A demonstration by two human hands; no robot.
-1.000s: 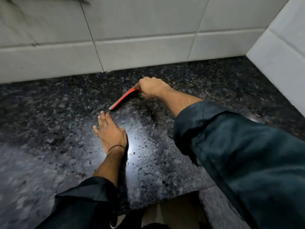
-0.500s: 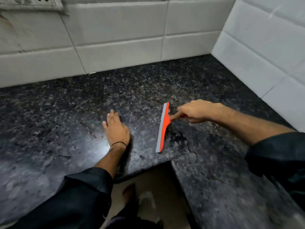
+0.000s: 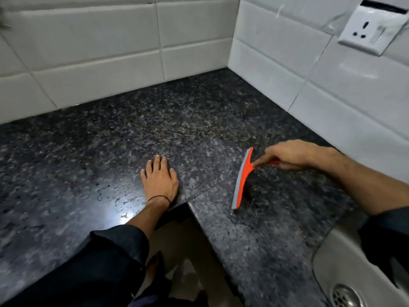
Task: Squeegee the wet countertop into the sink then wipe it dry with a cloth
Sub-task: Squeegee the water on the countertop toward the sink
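Observation:
An orange squeegee (image 3: 243, 178) with a grey rubber blade stands on edge on the dark speckled granite countertop (image 3: 155, 120), blade running near to far. My right hand (image 3: 285, 155) grips its handle from the right. My left hand (image 3: 160, 177) lies flat, palm down, on the countertop near the inner corner of the L-shaped edge, a black band on its wrist. Water beads glisten on the stone left of that hand. A steel sink (image 3: 345, 267) with a round drain (image 3: 346, 296) shows at the bottom right. No cloth is in view.
White tiled walls (image 3: 99, 52) close the back and right sides, meeting in a corner. A white wall socket (image 3: 371, 32) sits high on the right wall. The counter's front edge cuts inward below my left hand, with floor and a foot below.
My right hand has drawn the squeegee rightward across the counter, from near the back wall toward the sink. The view has swung right, bringing the sink and socket in. My left hand stays flat.

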